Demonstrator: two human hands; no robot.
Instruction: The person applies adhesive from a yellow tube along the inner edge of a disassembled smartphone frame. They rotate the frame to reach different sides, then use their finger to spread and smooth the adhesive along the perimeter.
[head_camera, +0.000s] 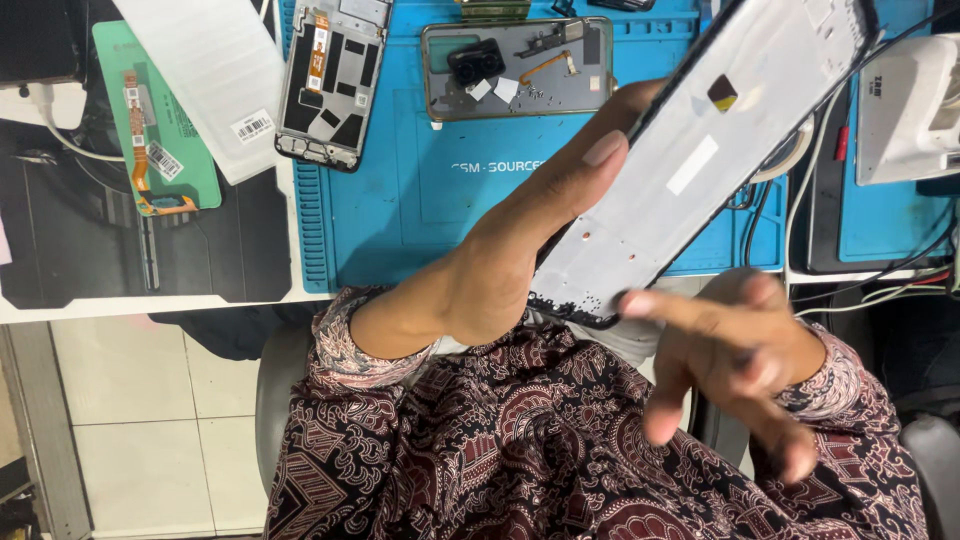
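We hold the phone screen frame (720, 140) tilted above the lap, left hand (500, 260) gripping its long edge. Right hand (730, 350) is open, blurred, fingers spread by the lower corner, holding nothing. Judged step: inspecting the frame's back; next calls for a steady grip. Behind it, on the blue mat (420, 210): an opened phone body (332, 80) and parts tray (515, 65). Cables (860, 280) crowd right.
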